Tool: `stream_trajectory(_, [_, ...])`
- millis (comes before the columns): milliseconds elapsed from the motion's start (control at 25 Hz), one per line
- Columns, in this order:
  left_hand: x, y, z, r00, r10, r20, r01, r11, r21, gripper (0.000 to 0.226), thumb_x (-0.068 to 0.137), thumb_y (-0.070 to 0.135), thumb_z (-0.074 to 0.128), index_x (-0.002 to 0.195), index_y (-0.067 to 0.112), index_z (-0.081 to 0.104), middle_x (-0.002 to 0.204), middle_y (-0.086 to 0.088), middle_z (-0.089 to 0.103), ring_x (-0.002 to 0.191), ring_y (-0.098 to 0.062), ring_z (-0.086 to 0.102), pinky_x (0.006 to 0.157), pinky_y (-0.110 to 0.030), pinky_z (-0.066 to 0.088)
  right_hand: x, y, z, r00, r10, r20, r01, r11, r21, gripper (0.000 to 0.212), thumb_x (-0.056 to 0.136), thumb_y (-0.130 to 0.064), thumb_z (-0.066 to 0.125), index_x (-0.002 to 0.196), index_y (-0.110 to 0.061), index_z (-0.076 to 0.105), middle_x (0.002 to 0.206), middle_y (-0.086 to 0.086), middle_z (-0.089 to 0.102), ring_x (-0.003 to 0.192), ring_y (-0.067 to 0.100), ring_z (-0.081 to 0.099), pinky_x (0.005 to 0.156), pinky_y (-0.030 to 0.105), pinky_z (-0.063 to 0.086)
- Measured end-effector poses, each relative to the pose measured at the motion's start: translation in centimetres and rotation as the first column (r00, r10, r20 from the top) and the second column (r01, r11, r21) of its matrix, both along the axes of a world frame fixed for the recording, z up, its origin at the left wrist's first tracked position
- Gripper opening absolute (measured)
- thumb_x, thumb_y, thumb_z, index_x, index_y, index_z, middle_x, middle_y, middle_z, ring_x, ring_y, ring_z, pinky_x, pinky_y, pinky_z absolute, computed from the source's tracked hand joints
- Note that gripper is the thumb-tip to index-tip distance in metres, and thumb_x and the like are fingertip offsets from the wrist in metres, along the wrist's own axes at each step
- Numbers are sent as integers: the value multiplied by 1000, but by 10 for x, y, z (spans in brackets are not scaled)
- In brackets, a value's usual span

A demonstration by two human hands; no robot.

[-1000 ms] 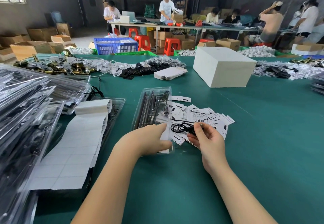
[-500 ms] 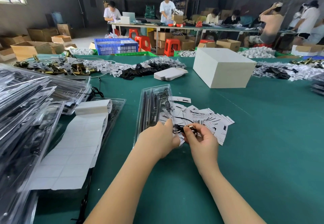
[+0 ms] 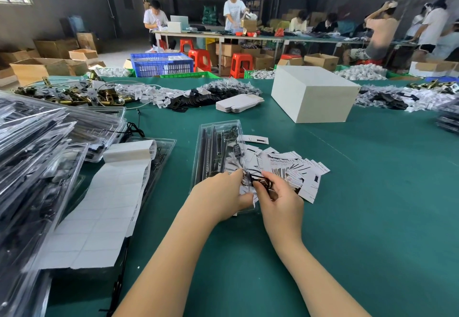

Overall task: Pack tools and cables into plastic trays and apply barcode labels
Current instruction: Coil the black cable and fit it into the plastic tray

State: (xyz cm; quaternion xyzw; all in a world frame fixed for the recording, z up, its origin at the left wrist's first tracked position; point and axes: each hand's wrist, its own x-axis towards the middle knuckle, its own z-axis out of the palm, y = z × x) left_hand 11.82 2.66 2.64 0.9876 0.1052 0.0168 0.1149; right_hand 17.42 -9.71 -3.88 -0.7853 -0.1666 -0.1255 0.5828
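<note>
A clear plastic tray (image 3: 218,143) with dark metal tools in it lies on the green table in front of me. My left hand (image 3: 221,196) grips the tray's near end. My right hand (image 3: 280,198) pinches a coiled black cable (image 3: 257,179) at the tray's near right corner. A loose heap of white barcode cards (image 3: 293,167) lies just right of the tray, partly under my right hand. A long strip of white label backing paper (image 3: 109,200) unrolls to the left.
Stacked filled clear trays (image 3: 37,148) crowd the left edge. A white box (image 3: 313,93), a pile of flat cartons (image 3: 238,103), black parts and brass hardware lie farther back. Several people work at a far table behind crates and red stools.
My right hand carried the black cable left from the card heap to the tray's near corner. My left hand slid up along the tray's near end to meet it.
</note>
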Motion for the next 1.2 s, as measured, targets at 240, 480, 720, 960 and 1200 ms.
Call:
stream_trajectory(240, [-2, 2, 4, 1000, -5, 5, 5, 998, -57, 37, 94, 46, 40, 117, 17, 43, 110, -8, 62, 92, -30, 57, 70, -34, 44, -4, 1, 2, 973, 64, 221, -8, 970, -243, 12, 86, -10, 69, 95, -16, 75, 88, -6, 73, 78, 10, 62, 65, 15, 37])
stream_trajectory(480, [-4, 9, 10, 1000, -17, 25, 19, 995, -93, 55, 93, 49, 41, 140, 22, 35, 113, -5, 63, 101, -27, 58, 83, -39, 51, -11, 12, 1, 954, 170, 248, -18, 856, -516, 13, 93, -20, 60, 95, -18, 72, 86, -2, 69, 82, 21, 61, 64, 32, 42])
stream_trajectory(720, [-2, 6, 5, 1000, -13, 23, 15, 997, -81, 51, 91, 50, 40, 132, 20, 40, 122, -4, 60, 106, -27, 57, 86, -39, 49, -11, 14, 1, 951, 297, 87, -223, 853, -472, 11, 88, -26, 64, 96, -20, 69, 88, -4, 68, 85, 19, 58, 72, 29, 41])
stream_trajectory(960, [-1, 6, 0, 998, 25, 56, -27, 999, 28, 53, 88, 59, 36, 132, 29, 41, 128, 8, 57, 111, -22, 56, 82, -34, 49, -15, 14, 2, 958, 137, 250, 24, 833, -552, 9, 86, -33, 65, 85, -26, 70, 77, -9, 64, 89, 20, 49, 84, 33, 30])
stream_trajectory(1200, [1, 7, -6, 998, 65, 25, -65, 998, 12, 57, 83, 69, 35, 131, 39, 40, 135, 9, 47, 120, -21, 48, 79, -34, 40, -10, 13, 2, 986, 98, 135, 7, 782, -624, 23, 89, -34, 55, 106, -36, 70, 103, -15, 67, 107, 17, 48, 86, 32, 21])
